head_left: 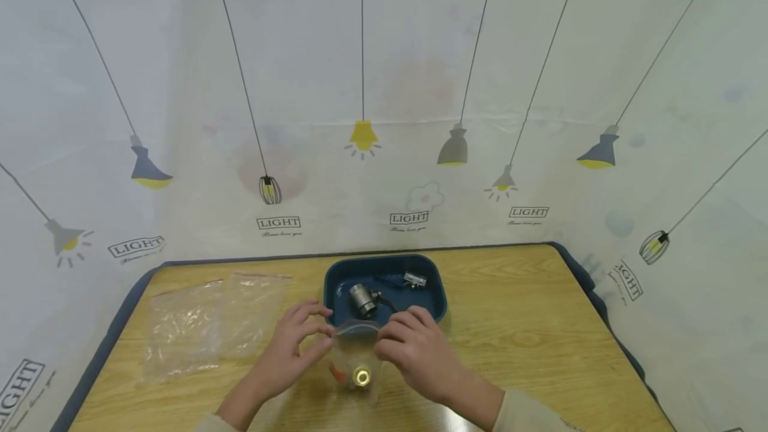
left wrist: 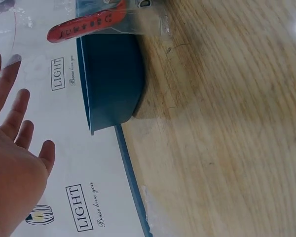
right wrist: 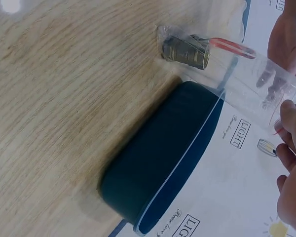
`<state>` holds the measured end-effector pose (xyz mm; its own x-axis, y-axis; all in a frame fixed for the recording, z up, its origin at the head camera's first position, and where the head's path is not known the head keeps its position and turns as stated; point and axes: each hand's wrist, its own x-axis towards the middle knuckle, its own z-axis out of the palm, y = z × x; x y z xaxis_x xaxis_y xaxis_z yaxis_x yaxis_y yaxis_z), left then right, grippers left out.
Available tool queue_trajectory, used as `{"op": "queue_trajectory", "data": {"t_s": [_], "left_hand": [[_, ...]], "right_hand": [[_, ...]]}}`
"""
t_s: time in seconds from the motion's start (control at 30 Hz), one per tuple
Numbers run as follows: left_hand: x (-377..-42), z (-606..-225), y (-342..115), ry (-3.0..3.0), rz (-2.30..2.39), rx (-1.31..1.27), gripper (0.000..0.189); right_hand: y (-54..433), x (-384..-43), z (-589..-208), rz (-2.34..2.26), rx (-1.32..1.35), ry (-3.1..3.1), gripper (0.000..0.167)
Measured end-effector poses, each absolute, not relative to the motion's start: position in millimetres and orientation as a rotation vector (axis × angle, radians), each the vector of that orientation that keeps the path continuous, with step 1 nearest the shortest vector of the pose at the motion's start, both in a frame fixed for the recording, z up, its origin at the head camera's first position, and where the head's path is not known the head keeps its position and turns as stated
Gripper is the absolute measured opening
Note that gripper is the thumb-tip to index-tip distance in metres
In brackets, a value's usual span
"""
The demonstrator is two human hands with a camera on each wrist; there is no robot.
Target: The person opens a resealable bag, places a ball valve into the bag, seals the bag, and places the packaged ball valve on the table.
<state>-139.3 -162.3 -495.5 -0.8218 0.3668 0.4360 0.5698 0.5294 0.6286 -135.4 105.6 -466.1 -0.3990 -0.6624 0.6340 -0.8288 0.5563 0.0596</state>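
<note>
A clear plastic zip bag (head_left: 359, 347) hangs upright over the table's front part. Inside it lies a brass ball valve (right wrist: 186, 52) with a red lever (left wrist: 86, 25); lettering shows on the lever. My right hand (head_left: 414, 352) pinches the bag's top edge on the right, thumb against fingers. My left hand (head_left: 295, 345) is at the bag's left side, its fingers spread and slightly bent. Whether its fingertips touch the plastic is hard to tell. Just behind the bag stands a blue tray (head_left: 441, 285), holding a large metal valve (head_left: 362, 299) and a smaller one (head_left: 414, 279).
Two flat clear plastic bags (head_left: 186, 329) lie on the wooden table (head_left: 510, 325) to the left. A cloth printed with lamps (head_left: 384, 52) hangs round the table's back and sides. A blue edge runs along the table's rim.
</note>
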Motion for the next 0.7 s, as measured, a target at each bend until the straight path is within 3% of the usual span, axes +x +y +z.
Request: {"op": "queue_trajectory", "data": {"t_s": [0.4,0.7], "left_hand": [[-138,-498,-155,-2.446,-1.202,-0.772,0.018],[-128,-496,-153,-2.453,-1.197,-0.697,0.015]], "right_hand": [[113,-140,-465,0.372,1.222,-2.194,0.002],[123,-147,-466,0.455,1.278,-2.157,0.007]]}}
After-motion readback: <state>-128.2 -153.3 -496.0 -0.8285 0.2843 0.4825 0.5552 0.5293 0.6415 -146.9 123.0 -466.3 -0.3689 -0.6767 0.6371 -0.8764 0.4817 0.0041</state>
